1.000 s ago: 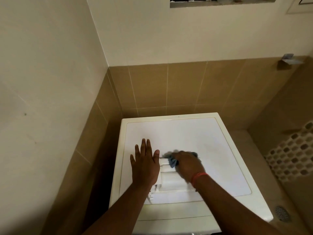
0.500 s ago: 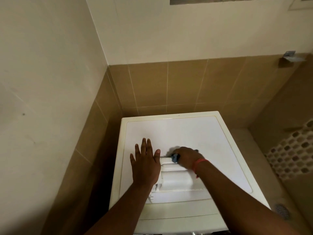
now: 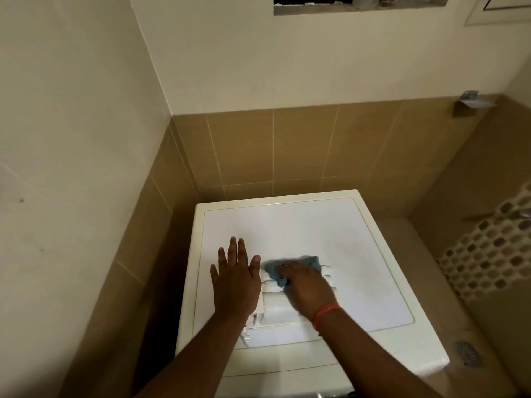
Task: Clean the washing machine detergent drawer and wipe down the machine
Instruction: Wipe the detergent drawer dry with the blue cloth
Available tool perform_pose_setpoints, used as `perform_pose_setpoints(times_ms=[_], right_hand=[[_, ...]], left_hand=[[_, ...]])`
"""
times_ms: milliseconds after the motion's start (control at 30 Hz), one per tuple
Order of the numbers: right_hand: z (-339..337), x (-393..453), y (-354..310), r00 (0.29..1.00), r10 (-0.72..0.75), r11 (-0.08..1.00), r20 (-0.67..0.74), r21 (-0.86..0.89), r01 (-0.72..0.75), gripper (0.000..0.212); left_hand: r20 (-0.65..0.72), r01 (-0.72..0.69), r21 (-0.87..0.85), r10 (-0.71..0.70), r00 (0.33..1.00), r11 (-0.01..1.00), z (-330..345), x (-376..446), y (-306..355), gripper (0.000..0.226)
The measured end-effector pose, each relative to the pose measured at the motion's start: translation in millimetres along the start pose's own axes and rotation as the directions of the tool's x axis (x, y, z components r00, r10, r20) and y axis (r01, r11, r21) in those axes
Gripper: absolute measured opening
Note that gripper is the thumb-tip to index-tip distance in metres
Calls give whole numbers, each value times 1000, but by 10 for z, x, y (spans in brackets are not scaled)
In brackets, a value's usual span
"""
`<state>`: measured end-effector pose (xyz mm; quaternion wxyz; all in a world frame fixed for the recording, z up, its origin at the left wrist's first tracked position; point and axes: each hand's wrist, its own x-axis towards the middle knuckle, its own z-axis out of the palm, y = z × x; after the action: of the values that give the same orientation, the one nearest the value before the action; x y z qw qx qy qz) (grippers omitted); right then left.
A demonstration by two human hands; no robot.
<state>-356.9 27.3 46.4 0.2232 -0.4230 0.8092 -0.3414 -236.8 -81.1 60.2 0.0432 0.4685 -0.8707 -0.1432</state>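
Cream plaster wall [image 3: 71, 139] at left, left hand [image 3: 236, 282] flat with fingers spread on white washing machine top [image 3: 359, 254], white plastic detergent drawer [image 3: 275, 308] lying beside it, right hand [image 3: 309, 285] gripping crumpled blue cloth [image 3: 275, 268] against drawer, tan wall tiles [image 3: 301, 145] behind, round floor drain [image 3: 468, 353] at right

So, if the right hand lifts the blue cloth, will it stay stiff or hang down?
The blue cloth looks bunched and creased under the right hand, so it would probably droop. It seems thin, so likely light and unlikely to slide by itself.
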Motion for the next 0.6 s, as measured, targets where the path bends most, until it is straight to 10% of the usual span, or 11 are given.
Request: perform_pose_setpoints(times_ms=[133, 233, 400, 600], right_hand=[[-502, -64, 488, 953, 217, 966, -211, -92, -240, 32], [-567, -139, 591, 847, 514, 817, -134, 378, -436, 34], [-603, -187, 480, 810, 587, 488, -4, 800, -350, 31], [-689, -205, 356, 837, 535, 385, -111, 915, -125, 33]], left_hand=[[-7, 115, -229, -119, 993, 967, -7, -38, 16, 76], [157, 285, -547, -238, 958, 787, -69, -56, 33, 70], [72, 186, -818, -225, 972, 545, -313, -180, 48, 41], [-109, 11, -924, -293, 950, 381, -485, -229, 80, 20]])
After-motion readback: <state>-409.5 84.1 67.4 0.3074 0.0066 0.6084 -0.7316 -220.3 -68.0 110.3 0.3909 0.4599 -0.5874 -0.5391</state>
